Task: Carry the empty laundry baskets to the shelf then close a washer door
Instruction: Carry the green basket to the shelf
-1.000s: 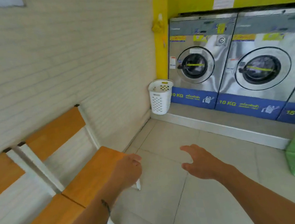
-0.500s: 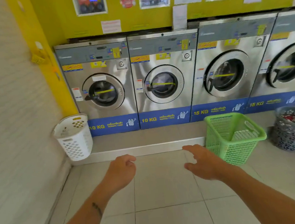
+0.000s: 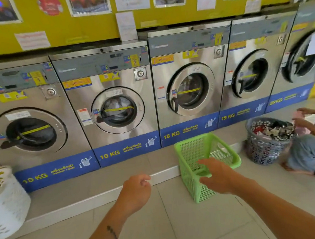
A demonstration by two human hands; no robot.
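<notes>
Right hand [image 3: 218, 177] reaches forward palm down, its fingers spread and lightly bent, and has hold of nothing. It hangs over the near corner of the green mesh laundry basket [image 3: 202, 194]; whether the fingertips touch the rim cannot be told. Left hand [image 3: 136, 192] is held out beside it, to the left, with fingers loosely curled in and nothing in them, above the pale edge of the raised step [image 3: 82, 190].

The green basket stands empty on the tiled floor [image 3: 165, 226], against the step and in front of the nearer 15 KG washer [image 3: 190, 92]. A white perforated laundry basket [image 3: 3, 205] stands at the far left, near the first 10 KG washer [image 3: 30, 130], well apart from both hands. Five steel front-loaders line the step: next to that first one a second 10 KG washer [image 3: 116, 110], then the two 15 KG machines, the farther one [image 3: 250, 77] to the right, and last a blurred 20 KG washer [image 3: 302, 57]. On the three right-hand machines a dark crescent shows along the left edge of each round door, so they may stand ajar; the blur leaves it unsure.

Right of the green basket sits a grey round basket [image 3: 264, 150] heaped with clothes. Just beside it another person [image 3: 309, 151] in jeans sits low, holding a pink cloth [image 3: 301, 128].
</notes>
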